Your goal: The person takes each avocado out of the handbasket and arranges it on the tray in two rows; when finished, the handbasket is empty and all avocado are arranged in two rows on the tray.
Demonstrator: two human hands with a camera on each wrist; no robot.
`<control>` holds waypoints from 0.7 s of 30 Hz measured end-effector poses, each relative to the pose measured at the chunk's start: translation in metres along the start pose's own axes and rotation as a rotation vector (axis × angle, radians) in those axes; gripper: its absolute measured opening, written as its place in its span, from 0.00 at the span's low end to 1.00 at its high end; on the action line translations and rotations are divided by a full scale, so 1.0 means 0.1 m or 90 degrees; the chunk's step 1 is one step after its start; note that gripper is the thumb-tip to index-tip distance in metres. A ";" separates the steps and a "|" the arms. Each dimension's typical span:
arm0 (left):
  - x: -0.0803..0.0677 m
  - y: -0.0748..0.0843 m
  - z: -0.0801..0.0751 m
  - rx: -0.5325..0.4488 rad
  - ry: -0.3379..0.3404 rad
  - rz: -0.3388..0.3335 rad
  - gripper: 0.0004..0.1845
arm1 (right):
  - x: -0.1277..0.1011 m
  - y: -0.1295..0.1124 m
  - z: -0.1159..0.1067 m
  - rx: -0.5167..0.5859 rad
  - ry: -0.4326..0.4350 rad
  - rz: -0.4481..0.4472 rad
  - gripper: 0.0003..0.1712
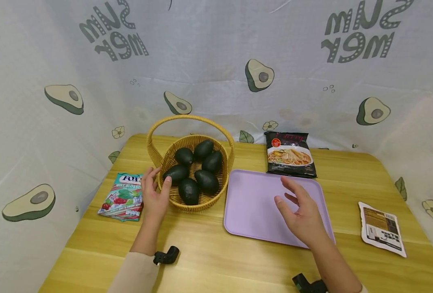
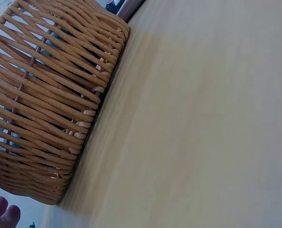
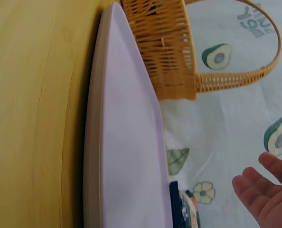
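Note:
A wicker basket with a tall arched handle holds several dark green avocados. My left hand is at the basket's left side, thumb and fingers spread apart, holding nothing; whether it touches the rim I cannot tell. In the left wrist view the woven wall fills the left side, with fingertips below it. Over the right part of a lilac tray hangs my right hand, fingers loosely spread and nothing in them. The right wrist view shows that hand above the tray.
A candy bag lies left of the basket, close to my left hand. Behind the tray is a black noodle packet. A white-edged packet lies at the right on the wooden table. A printed curtain hangs around the table.

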State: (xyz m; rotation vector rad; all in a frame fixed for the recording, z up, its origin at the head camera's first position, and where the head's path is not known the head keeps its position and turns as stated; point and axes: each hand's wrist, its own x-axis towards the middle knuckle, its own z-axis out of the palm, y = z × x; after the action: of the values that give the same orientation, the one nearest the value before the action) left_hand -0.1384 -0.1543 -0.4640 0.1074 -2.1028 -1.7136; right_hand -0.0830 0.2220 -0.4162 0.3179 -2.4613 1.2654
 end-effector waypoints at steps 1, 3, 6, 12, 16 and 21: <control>0.01 -0.01 0.01 -0.011 0.000 -0.012 0.24 | 0.00 -0.01 0.03 0.010 -0.001 -0.005 0.33; 0.03 -0.04 0.01 -0.017 -0.008 -0.030 0.24 | 0.01 -0.04 0.09 0.026 -0.002 -0.015 0.33; 0.06 -0.06 0.03 -0.029 -0.016 -0.059 0.23 | 0.02 -0.08 0.19 0.039 -0.013 -0.020 0.32; 0.12 -0.07 0.06 -0.130 -0.025 -0.111 0.23 | 0.04 -0.17 0.37 0.058 -0.038 -0.026 0.30; 0.16 -0.06 0.07 -0.163 -0.022 -0.158 0.24 | 0.07 -0.23 0.48 0.067 -0.055 -0.035 0.29; 0.19 -0.05 0.10 -0.212 -0.012 -0.196 0.25 | 0.14 -0.34 0.62 0.101 -0.064 -0.041 0.28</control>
State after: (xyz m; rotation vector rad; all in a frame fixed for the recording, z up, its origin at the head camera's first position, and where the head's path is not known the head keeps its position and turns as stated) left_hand -0.1600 -0.1525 -0.4653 0.3306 -1.8544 -2.2280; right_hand -0.0963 0.1511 -0.4188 0.5080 -2.4157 1.4530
